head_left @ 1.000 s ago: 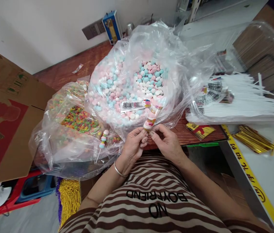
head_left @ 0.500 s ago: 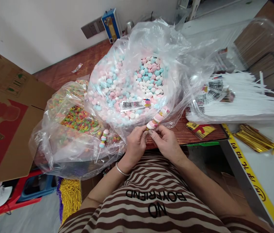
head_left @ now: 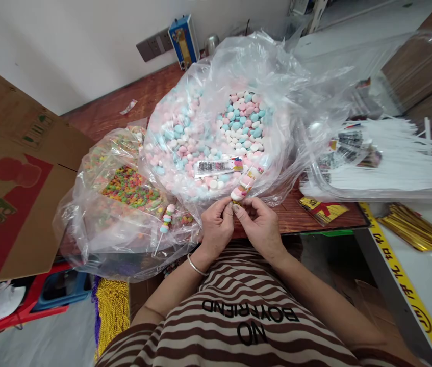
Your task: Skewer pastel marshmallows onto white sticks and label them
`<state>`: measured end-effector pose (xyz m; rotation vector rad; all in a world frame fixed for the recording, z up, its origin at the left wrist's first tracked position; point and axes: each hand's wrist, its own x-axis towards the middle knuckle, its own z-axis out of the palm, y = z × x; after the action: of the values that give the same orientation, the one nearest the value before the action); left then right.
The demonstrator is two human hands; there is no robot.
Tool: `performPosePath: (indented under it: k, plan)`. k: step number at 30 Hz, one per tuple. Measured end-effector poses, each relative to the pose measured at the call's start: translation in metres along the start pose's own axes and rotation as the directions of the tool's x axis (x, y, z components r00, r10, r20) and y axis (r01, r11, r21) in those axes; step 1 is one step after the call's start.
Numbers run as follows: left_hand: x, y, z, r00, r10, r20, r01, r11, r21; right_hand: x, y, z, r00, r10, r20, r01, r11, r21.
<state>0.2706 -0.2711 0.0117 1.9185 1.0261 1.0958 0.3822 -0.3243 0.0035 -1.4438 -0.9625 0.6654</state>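
My left hand (head_left: 217,225) and my right hand (head_left: 260,224) meet at the table's front edge, fingertips pinched together at the lower end of a candy skewer (head_left: 245,185). Pink and white candies are stacked on it inside a clear printed wrapper, tilted up to the right. A speck of gold shows between the fingertips; the stick below is hidden. Left of my hands, an unwrapped candy skewer (head_left: 167,219) on a white stick lies on plastic. Just beyond my hands, a flat printed wrapper (head_left: 218,166) rests on pastel candies (head_left: 242,120) in a big clear bag.
Small colourful ring candies (head_left: 129,187) fill another clear bag at left, beside a cardboard box (head_left: 13,178). To the right, a clear tray (head_left: 353,192) holds white sticks (head_left: 387,158). Gold twist ties (head_left: 410,227) and a packet of gold ties (head_left: 323,210) lie nearer.
The view has shifted slightly, so the surroundings sit a little further right. Both hands keep pinching the base of the skewer, with fingertips slightly rearranged.
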Motion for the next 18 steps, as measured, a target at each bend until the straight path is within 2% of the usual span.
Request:
performPosePath:
  k: [5, 8, 10, 12, 13, 14, 15, 16, 17, 18]
  plan:
    - [-0.005, 0.001, 0.002, 0.998, -0.057, -0.026, 0.055, 0.996, -0.068, 0.002, -0.004, 0.005, 0.999, 0.009, -0.041, -0.006, 0.996, 0.083]
    - [-0.004, -0.005, 0.002, 0.995, -0.095, 0.01, 0.095, 0.982, -0.162, 0.004, -0.006, 0.001, 0.998, 0.063, 0.02, -0.066, 0.965, 0.252]
    - [0.0, -0.01, -0.003, 0.998, -0.04, 0.049, 0.05, 0.976, -0.211, 0.005, -0.007, -0.003, 0.976, 0.149, 0.158, -0.202, 0.891, 0.407]
    - [0.008, -0.012, -0.013, 0.991, 0.067, 0.115, -0.039, 0.973, -0.227, 0.005, -0.009, -0.007, 0.901, 0.238, 0.364, -0.398, 0.789, 0.468]
    - [0.012, -0.01, -0.021, 0.983, 0.116, 0.145, -0.083, 0.972, -0.218, 0.006, -0.011, -0.009, 0.855, 0.263, 0.447, -0.47, 0.758, 0.453]
    - [0.015, -0.006, -0.029, 0.977, 0.152, 0.151, -0.121, 0.973, -0.197, 0.007, -0.012, -0.011, 0.829, 0.269, 0.49, -0.497, 0.755, 0.428]
    - [0.017, 0.0, -0.038, 0.974, 0.179, 0.141, -0.154, 0.974, -0.167, 0.009, -0.014, -0.014, 0.839, 0.252, 0.482, -0.469, 0.785, 0.406]
    - [0.018, 0.008, -0.046, 0.972, 0.204, 0.113, -0.188, 0.973, -0.135, 0.012, -0.017, -0.016, 0.88, 0.215, 0.423, -0.388, 0.839, 0.382]
    - [0.017, 0.017, -0.054, 0.97, 0.229, 0.085, -0.219, 0.969, -0.112, 0.015, -0.02, -0.02, 0.933, 0.156, 0.325, -0.27, 0.901, 0.341]
    - [0.015, 0.026, -0.06, 0.958, 0.263, 0.113, -0.25, 0.962, -0.114, 0.019, -0.024, -0.023, 0.974, 0.08, 0.214, -0.138, 0.952, 0.272]
